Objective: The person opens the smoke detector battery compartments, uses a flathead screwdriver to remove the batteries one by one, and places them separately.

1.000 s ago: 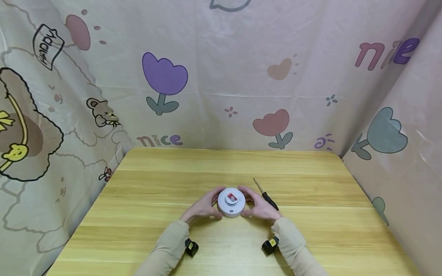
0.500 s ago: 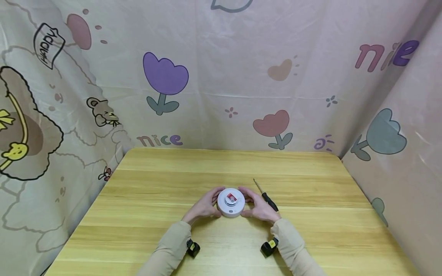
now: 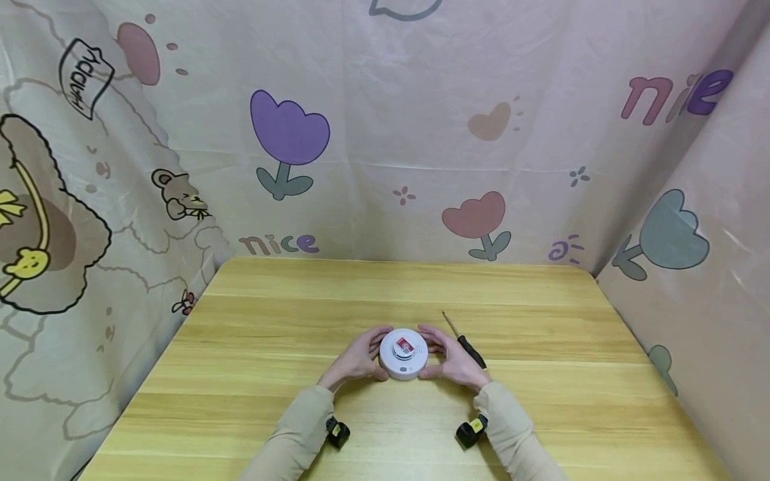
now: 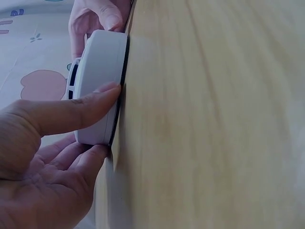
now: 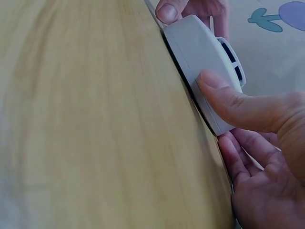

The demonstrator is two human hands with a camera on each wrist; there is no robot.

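Observation:
A round white smoke detector (image 3: 393, 364) with a red label on its raised centre lies face up on the wooden table. My left hand (image 3: 357, 357) grips its left side, thumb at the near edge and fingers round the far side. On the opposite side my right hand (image 3: 452, 361) holds it the same way. In the left wrist view the left thumb presses the side wall of the detector (image 4: 102, 62), and the fingertips reach under its lower end. The right wrist view has the right thumb against the detector's wall (image 5: 190, 47), close over the tabletop.
A screwdriver (image 3: 472, 351) with a black handle lies just beyond the right hand, its tip pointing away. Wood-grain table (image 3: 289, 294) surrounds the hands. Printed curtains (image 3: 385, 133) hang behind it and on both sides.

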